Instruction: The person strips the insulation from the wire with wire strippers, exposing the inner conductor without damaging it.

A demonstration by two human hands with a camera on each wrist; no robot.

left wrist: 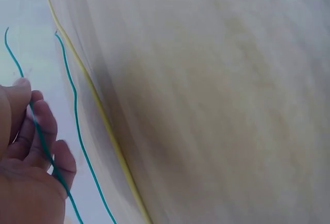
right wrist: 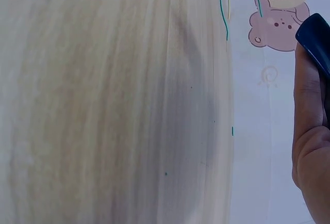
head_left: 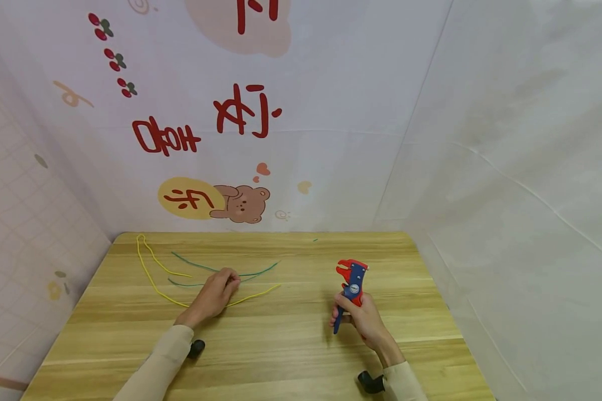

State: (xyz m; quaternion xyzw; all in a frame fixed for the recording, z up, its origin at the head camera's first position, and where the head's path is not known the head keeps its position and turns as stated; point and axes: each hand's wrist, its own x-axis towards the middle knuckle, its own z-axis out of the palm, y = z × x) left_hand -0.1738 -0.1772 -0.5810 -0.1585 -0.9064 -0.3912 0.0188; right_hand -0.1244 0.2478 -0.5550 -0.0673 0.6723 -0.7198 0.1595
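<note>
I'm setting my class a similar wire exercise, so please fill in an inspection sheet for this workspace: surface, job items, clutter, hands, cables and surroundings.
Surface: wood-grain table.
Job items: red-and-blue wire stripper; held green wire; second green wire; yellow wire, bent back on itself at the table's far left.
Clutter: small green scrap near the far edge; tiny specks on the tabletop.
Hands: left hand pinches one green wire; right hand grips the stripper by its handles.
Cables: nothing seen besides those wires.
Surroundings: printed backdrop behind, with bear, cherries and red characters; grid-patterned sheet left; whitish sheet right.
</note>
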